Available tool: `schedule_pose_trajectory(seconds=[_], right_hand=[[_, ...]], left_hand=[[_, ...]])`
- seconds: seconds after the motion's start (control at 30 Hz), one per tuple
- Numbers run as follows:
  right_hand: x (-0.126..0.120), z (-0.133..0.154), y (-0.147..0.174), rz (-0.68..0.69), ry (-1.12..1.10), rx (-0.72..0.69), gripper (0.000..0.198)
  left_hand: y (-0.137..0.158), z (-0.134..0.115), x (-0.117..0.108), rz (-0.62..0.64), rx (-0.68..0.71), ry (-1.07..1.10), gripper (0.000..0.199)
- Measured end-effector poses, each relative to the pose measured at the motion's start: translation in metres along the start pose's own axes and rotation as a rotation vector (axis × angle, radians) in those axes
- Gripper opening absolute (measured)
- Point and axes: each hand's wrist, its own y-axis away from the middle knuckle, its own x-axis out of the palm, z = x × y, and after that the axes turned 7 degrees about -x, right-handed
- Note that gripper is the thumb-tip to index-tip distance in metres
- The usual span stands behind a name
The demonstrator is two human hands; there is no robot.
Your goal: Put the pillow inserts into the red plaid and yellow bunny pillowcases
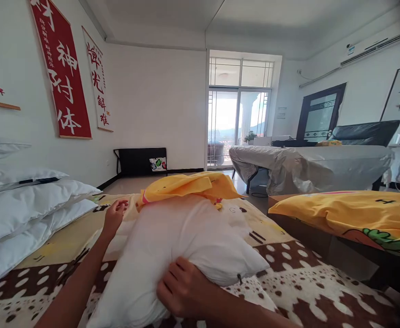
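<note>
A white pillow insert lies in front of me on the patterned blanket, its far end inside a yellow pillowcase. My right hand is closed on the near middle of the insert, bunching the cloth into folds. Left of the pillow, my left hand hovers near the case's left edge, fingers partly curled and apart, with nothing visible in them. A small dark tag or zip end shows at the insert's right side.
White pillows are stacked at the left. On the right, a yellow cushion lies on a brown box-like surface. The brown and cream blanket spreads beneath the pillow. Beyond stand a plastic-covered table and a black folded frame.
</note>
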Motion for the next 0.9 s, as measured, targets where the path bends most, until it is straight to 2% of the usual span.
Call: schedule_pose_trajectory(seconds=[0.1, 0.17, 0.27, 0.33, 0.37, 0.43, 0.5, 0.57, 0.63, 0.73, 0.8, 0.87, 0.9], right_hand=[[0.033, 0.04, 0.02, 0.255, -0.055, -0.04, 0.016], [0.036, 0.05, 0.027, 0.366, -0.122, -0.026, 0.02], [0.009, 0.032, 0.023, 0.457, -0.397, 0.031, 0.01], [-0.011, 0.004, 0.019, 0.457, -0.58, 0.106, 0.009], [-0.018, -0.011, 0.019, 0.458, -0.605, 0.183, 0.009], [-0.019, -0.041, 0.027, 0.493, -0.463, 0.422, 0.008], [-0.008, -0.065, 0.047, 0.561, -0.163, 0.672, 0.015], [0.008, -0.082, 0.071, 0.628, 0.05, 0.825, 0.031], [0.024, -0.091, 0.092, 0.683, 0.109, 0.89, 0.043], [0.037, -0.097, 0.107, 0.746, 0.108, 0.885, 0.037], [0.033, -0.103, 0.108, 0.748, 0.118, 0.856, 0.026], [0.014, -0.11, 0.108, 0.714, 0.136, 0.837, 0.024], [-0.001, -0.112, 0.109, 0.65, 0.17, 0.81, 0.025]], left_hand=[[-0.007, 0.015, -0.024, 0.135, -0.064, 0.016, 0.035], [-0.005, 0.003, -0.029, 0.268, -0.053, 0.022, 0.034], [0.018, -0.034, -0.015, 0.617, 0.082, -0.024, 0.043], [0.044, -0.059, 0.007, 0.822, 0.233, -0.15, 0.051], [0.058, -0.067, 0.019, 0.87, 0.291, -0.267, 0.053], [0.082, -0.075, 0.044, 0.846, 0.297, -0.456, 0.045], [0.095, -0.07, 0.063, 0.773, 0.248, -0.534, 0.035], [0.099, -0.058, 0.074, 0.723, 0.211, -0.56, 0.032], [0.098, -0.048, 0.075, 0.706, 0.199, -0.588, 0.034], [0.094, -0.041, 0.058, 0.714, 0.233, -0.602, 0.032], [0.09, -0.042, 0.031, 0.71, 0.266, -0.603, 0.027], [0.086, -0.04, -0.007, 0.612, 0.321, -0.575, 0.024], [0.085, -0.037, -0.028, 0.506, 0.374, -0.538, 0.023]])
